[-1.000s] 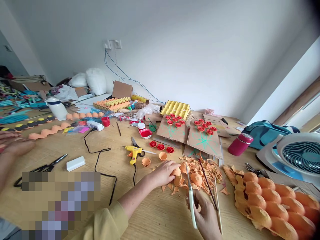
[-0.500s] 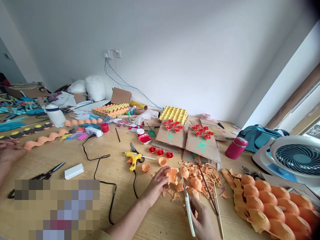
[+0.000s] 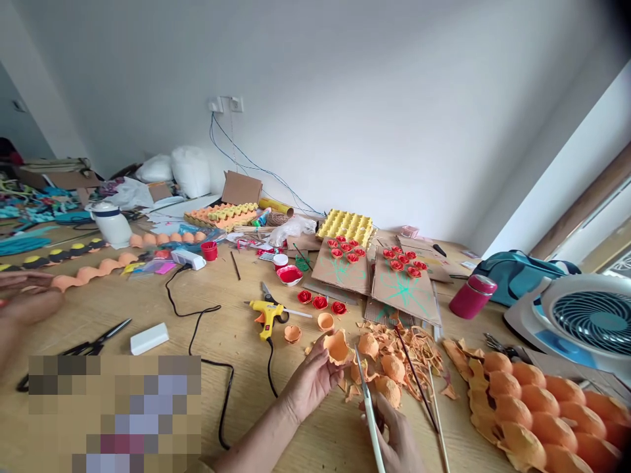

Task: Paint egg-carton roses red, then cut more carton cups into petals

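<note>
My left hand [image 3: 313, 383] is closed on an orange egg-carton cup [image 3: 338, 346], lifted a little above the wooden table [image 3: 236, 328]. My right hand [image 3: 399, 437] grips white-handled scissors [image 3: 367, 407] with the blades pointing up toward the cup. Just beyond lies a pile of orange carton scraps [image 3: 394, 358] and cut cups. An orange egg tray [image 3: 532, 404] lies upside down at the right.
A yellow glue gun [image 3: 266, 312] with black cord, red paper roses [image 3: 320, 302], cardboard sheets with roses [image 3: 401, 279], a pink bottle [image 3: 472, 295], a fan [image 3: 586, 318], black scissors [image 3: 89, 345] and another person's hand [image 3: 22, 299] at the left edge.
My left hand picked an orange cup out of the scrap pile and raised it off the table, turning it toward the scissors. The right hand kept the scissors, shifting slightly.
</note>
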